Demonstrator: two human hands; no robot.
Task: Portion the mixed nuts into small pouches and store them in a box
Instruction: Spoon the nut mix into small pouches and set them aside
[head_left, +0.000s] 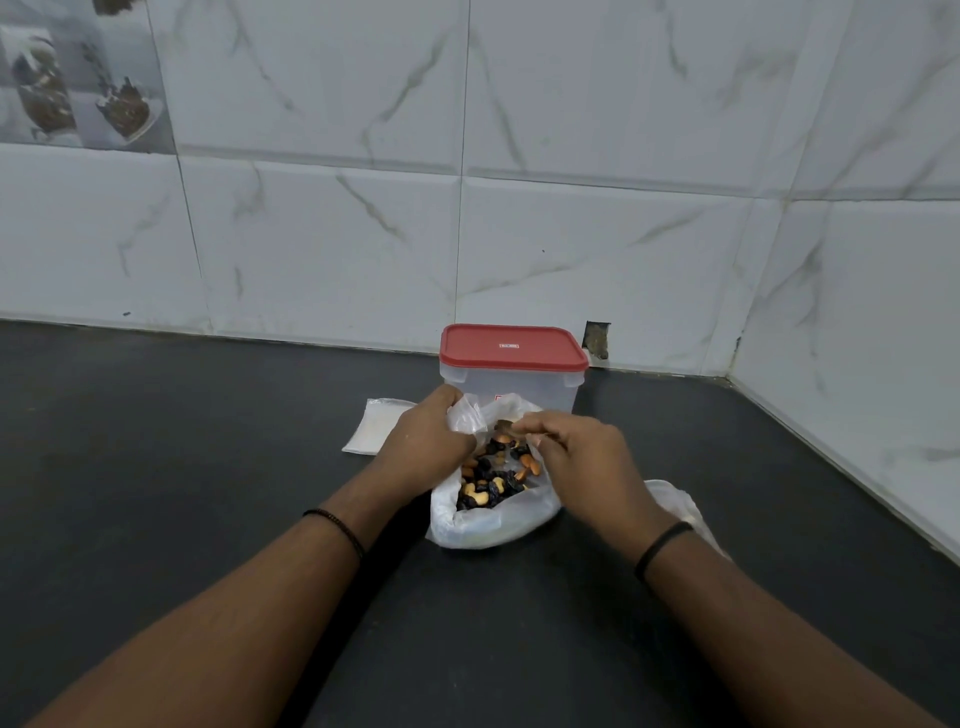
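Note:
An open white plastic bag (488, 527) of mixed nuts (493, 475) lies on the black counter (208, 467). My left hand (426, 436) holds a small clear pouch (470, 413) just above the bag. My right hand (576, 452) pinches a few nuts at the pouch's mouth. Behind them stands a clear plastic box (519, 387) with a red lid (511, 345), closed.
A flat stack of empty clear pouches (371, 428) lies left of the box. Another crumpled plastic bag (675, 506) lies under my right wrist. White marble-look tiled walls (571, 208) border the counter at the back and right, forming a corner.

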